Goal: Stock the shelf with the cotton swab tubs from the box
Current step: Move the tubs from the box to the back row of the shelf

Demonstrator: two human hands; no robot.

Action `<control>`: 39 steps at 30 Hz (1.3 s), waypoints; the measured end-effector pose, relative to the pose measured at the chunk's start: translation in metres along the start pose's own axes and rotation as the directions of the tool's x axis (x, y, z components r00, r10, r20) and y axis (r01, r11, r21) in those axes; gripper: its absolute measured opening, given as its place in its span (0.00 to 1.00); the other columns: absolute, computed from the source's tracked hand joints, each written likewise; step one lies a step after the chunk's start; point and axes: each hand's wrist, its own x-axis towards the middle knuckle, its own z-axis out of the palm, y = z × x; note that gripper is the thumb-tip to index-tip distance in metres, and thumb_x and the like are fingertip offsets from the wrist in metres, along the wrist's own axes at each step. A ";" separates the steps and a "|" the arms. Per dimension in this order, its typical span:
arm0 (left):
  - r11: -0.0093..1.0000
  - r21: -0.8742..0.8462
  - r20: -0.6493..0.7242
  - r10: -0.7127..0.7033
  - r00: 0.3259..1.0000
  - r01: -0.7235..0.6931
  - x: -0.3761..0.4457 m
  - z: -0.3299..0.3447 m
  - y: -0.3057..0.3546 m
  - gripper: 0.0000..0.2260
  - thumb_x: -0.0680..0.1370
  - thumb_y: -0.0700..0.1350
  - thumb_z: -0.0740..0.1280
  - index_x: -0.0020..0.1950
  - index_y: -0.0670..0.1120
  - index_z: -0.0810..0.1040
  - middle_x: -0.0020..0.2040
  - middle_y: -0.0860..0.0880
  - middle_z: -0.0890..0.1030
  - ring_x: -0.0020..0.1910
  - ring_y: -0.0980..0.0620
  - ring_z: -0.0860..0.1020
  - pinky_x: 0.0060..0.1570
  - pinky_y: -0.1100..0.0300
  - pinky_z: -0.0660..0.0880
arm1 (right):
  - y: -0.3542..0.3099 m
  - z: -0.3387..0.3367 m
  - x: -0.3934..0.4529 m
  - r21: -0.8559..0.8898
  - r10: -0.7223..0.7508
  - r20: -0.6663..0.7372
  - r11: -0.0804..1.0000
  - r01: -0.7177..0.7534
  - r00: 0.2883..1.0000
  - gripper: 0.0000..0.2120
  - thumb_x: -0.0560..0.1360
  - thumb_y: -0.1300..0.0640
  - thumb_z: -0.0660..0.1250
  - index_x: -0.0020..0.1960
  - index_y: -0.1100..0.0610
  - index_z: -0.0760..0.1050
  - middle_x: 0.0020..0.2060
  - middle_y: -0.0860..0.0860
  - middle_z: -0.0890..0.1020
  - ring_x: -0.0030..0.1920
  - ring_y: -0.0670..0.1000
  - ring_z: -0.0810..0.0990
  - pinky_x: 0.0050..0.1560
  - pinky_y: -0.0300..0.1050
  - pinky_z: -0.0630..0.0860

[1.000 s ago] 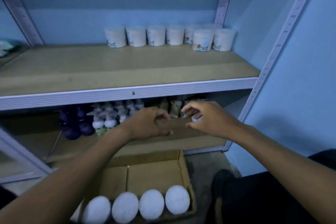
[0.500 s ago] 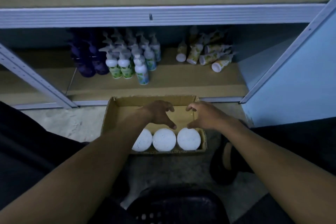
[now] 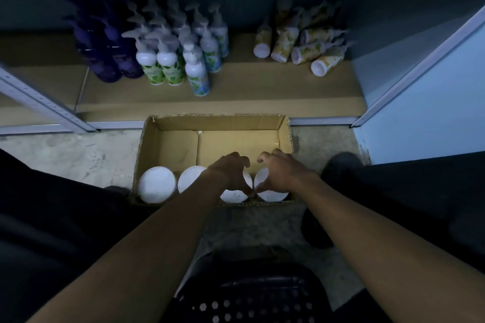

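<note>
4 white-lidded tubs sit in a row along the near wall of the box (image 3: 168,123) on the floor. The left hand (image 3: 231,173) curls over the third tub (image 3: 233,195), the right hand (image 3: 282,173) over the fourth tub (image 3: 270,195); whether either grip has closed, I cannot tell.

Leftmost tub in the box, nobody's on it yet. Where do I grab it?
Come straight down on the leftmost tub: it stands upright, round lid up. Span the lid rim, fingers on the far, open side; the box wall and neighbouring tub crowd the other sides.
</note>
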 end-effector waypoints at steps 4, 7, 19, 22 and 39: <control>0.998 0.064 0.035 0.001 0.999 -0.003 0.008 0.010 -0.002 0.40 0.61 0.64 0.75 0.70 0.50 0.71 0.66 0.47 0.73 0.64 0.44 0.74 0.61 0.50 0.74 | -0.004 0.012 0.010 -0.038 0.015 0.059 0.999 -0.013 0.998 0.44 0.64 0.39 0.79 0.74 0.50 0.65 0.68 0.54 0.69 0.68 0.61 0.70 0.62 0.59 0.75; 0.994 0.113 0.047 -0.009 0.999 0.003 0.016 0.017 -0.006 0.36 0.61 0.66 0.70 0.64 0.49 0.74 0.61 0.46 0.76 0.61 0.44 0.75 0.57 0.49 0.76 | -0.004 0.018 0.016 -0.068 0.024 0.088 0.998 -0.018 0.996 0.40 0.65 0.41 0.78 0.72 0.50 0.66 0.67 0.55 0.69 0.67 0.61 0.70 0.61 0.59 0.75; 0.994 0.110 0.016 -0.009 1.000 0.007 0.021 0.024 -0.010 0.33 0.64 0.62 0.71 0.65 0.50 0.71 0.61 0.46 0.75 0.61 0.43 0.74 0.56 0.46 0.76 | 0.002 0.020 0.020 -0.040 0.031 0.129 0.999 -0.026 0.991 0.37 0.67 0.45 0.78 0.70 0.54 0.66 0.65 0.57 0.68 0.63 0.62 0.73 0.58 0.52 0.75; 0.994 0.105 0.032 -0.016 0.999 0.012 0.021 0.024 -0.010 0.33 0.66 0.61 0.71 0.66 0.49 0.70 0.62 0.45 0.74 0.62 0.43 0.73 0.58 0.47 0.76 | 0.003 0.021 0.020 -0.027 0.027 0.125 0.999 -0.024 0.992 0.36 0.66 0.44 0.78 0.68 0.53 0.67 0.64 0.56 0.69 0.63 0.62 0.73 0.58 0.53 0.75; 0.998 0.044 -0.018 -0.041 0.999 0.042 -0.014 -0.055 0.012 0.33 0.62 0.56 0.74 0.65 0.50 0.73 0.62 0.51 0.76 0.59 0.48 0.76 0.54 0.56 0.77 | -0.014 -0.053 0.001 0.075 0.012 0.019 0.997 -0.013 1.000 0.44 0.61 0.43 0.81 0.71 0.51 0.64 0.67 0.52 0.69 0.65 0.58 0.72 0.60 0.55 0.76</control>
